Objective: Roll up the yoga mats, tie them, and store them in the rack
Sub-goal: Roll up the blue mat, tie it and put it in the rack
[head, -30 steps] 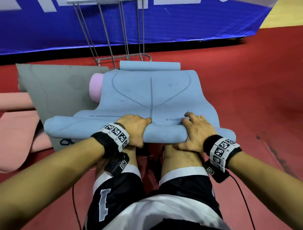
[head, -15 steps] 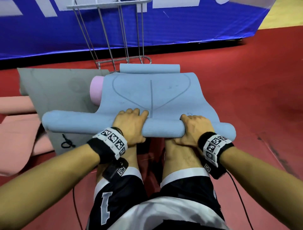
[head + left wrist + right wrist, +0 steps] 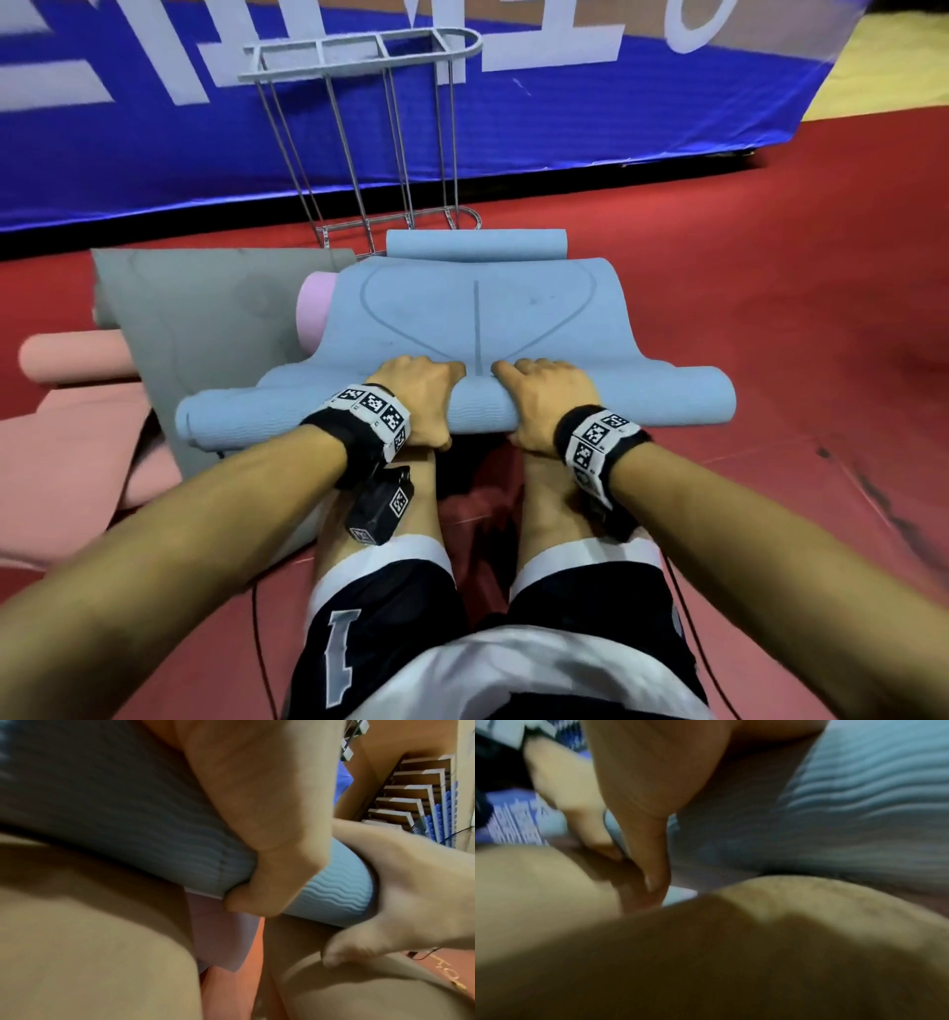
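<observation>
A light blue yoga mat (image 3: 477,308) lies on the red floor, half rolled: its thick roll (image 3: 642,401) stretches across in front of my knees. My left hand (image 3: 421,395) and right hand (image 3: 544,395) sit side by side at the roll's middle, fingers curled over its top, thumbs underneath. In the left wrist view my left hand (image 3: 262,845) grips the ribbed blue roll (image 3: 334,892). The right wrist view is blurred, with the roll (image 3: 859,801) at its right. The wire rack (image 3: 369,139) stands beyond the mat.
A rolled blue mat (image 3: 477,244) lies at the rack's foot. A pink roll (image 3: 313,313) is tucked under the blue mat's left edge. A grey mat (image 3: 205,318) and salmon-pink mats (image 3: 77,354) lie on the left. A blue banner (image 3: 616,103) closes the back.
The roll has moved forward along the mat and grown thicker. Both hands have shifted inward until they nearly touch at its middle.
</observation>
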`<state>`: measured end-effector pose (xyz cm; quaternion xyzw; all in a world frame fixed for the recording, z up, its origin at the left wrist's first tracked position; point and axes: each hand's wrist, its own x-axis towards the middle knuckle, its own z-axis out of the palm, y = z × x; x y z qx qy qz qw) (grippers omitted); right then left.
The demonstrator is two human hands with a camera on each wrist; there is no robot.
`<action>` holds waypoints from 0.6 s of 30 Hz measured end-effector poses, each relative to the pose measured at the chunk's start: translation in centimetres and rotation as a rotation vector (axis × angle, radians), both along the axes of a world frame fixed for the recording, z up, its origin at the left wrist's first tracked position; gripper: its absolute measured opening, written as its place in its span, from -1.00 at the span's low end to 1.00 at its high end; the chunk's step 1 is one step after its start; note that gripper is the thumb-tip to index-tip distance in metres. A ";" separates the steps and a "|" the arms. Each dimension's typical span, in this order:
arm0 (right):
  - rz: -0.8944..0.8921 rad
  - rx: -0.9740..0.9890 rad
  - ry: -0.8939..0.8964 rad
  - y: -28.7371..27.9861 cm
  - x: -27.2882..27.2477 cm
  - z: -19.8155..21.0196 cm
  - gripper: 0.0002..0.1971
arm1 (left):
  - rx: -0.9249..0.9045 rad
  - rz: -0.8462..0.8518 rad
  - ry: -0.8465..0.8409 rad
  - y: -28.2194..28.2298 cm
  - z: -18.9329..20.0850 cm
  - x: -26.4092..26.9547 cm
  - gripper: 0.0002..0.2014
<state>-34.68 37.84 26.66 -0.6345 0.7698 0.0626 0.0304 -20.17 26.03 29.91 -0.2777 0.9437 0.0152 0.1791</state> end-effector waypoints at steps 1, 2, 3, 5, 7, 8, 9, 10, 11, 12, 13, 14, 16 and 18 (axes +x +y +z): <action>-0.010 -0.035 0.019 -0.5 -0.3 0.9 -0.35 | -0.015 0.005 0.016 -0.3 1.1 -0.2 -0.40; -0.016 -0.062 0.033 -0.9 -0.7 2.1 -0.39 | -0.033 0.005 0.035 -0.6 2.3 -0.4 -0.40; -0.020 -0.086 0.044 -1.4 -1.2 3.5 -0.40 | -0.060 0.009 0.061 -1.0 3.7 -0.6 -0.39; -0.006 -0.138 0.061 -2.3 -2.3 7.3 -0.39 | -0.114 0.020 0.113 -1.8 7.2 -1.2 -0.37; -0.008 -0.170 0.034 -2.4 -2.9 11.7 -0.39 | -0.104 0.021 0.127 -2.2 10.8 -1.6 -0.37; -0.013 -0.166 0.021 -2.1 -3.0 13.6 -0.39 | -0.074 0.021 0.127 -2.1 12.3 -1.9 -0.38; -0.011 -0.152 0.014 -1.7 -3.1 14.9 -0.38 | -0.043 0.019 0.126 -1.9 13.0 -2.1 -0.40; -0.010 -0.122 0.009 -1.0 -3.1 15.7 -0.37 | -0.008 0.026 0.118 -1.5 13.0 -2.3 -0.42; -0.009 -0.078 0.002 -0.2 -2.9 15.8 -0.36 | 0.034 0.034 0.103 -1.0 12.2 -2.4 -0.45; -0.002 -0.022 -0.009 0.6 -2.7 15.0 -0.36 | 0.083 0.043 0.080 -0.2 10.8 -2.3 -0.47; 0.007 0.047 -0.032 1.4 -2.4 13.5 -0.36 | 0.147 0.051 0.052 0.5 8.8 -2.1 -0.51; 0.009 0.126 -0.063 2.3 -2.1 11.6 -0.36 | 0.232 0.052 0.023 1.3 6.8 -1.8 -0.56; -0.006 0.260 -0.120 3.6 -1.3 7.7 -0.38 | 0.395 0.026 -0.037 2.5 3.5 -1.1 -0.58; -0.024 0.317 -0.135 4.1 -0.9 5.3 -0.41 | 0.484 -0.008 -0.071 2.9 1.7 -0.8 -0.53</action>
